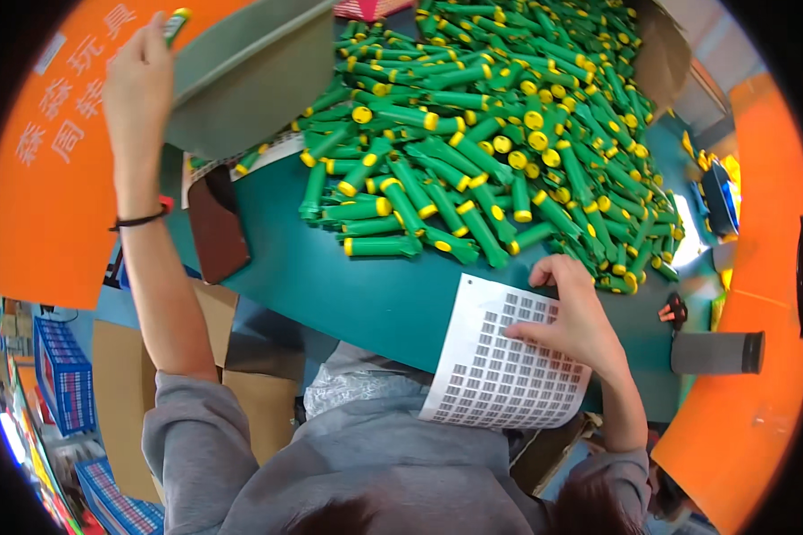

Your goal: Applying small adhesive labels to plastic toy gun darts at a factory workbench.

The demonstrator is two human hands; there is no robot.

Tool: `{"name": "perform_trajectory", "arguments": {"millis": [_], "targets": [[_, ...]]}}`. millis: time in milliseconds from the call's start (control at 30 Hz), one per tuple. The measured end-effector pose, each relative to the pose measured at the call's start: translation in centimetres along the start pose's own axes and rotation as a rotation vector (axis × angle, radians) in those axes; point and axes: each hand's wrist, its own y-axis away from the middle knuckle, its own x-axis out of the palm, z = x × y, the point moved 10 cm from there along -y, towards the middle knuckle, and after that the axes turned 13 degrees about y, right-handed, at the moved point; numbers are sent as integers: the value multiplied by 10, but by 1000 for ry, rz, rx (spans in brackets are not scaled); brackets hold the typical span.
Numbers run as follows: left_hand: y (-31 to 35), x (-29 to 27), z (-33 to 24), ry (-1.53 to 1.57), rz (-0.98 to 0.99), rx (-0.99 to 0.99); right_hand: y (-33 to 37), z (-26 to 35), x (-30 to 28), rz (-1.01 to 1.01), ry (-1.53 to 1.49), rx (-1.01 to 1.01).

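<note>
At the upper left my raised left hand (143, 80) is closed on a small green tube with a yellow end cap (178, 25), held beside a grey plastic bin. My right hand (580, 316) lies over a white sheet of small black-printed stickers (500, 357). Its thumb is stretched across the sheet and its forefinger is bent, with a gap between them. This sheet curves down past the near table edge. Beyond it spreads a big heap of green plastic tubes with yellow caps (473, 156).
The green table (348, 294) bears the grey bin (250, 89), a dark red phone-shaped case (217, 227), and a grey cylinder (716, 353) at the right. Cardboard (127, 392) stands below left. Orange panels (53, 205) rise on both sides.
</note>
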Motion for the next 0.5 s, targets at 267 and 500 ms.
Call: {"name": "perform_trajectory", "arguments": {"millis": [267, 500], "targets": [[101, 16, -90, 363, 30, 254, 6, 3, 9, -35, 5, -9], [311, 95, -167, 923, 895, 182, 3, 0, 28, 247, -254, 100]]}}
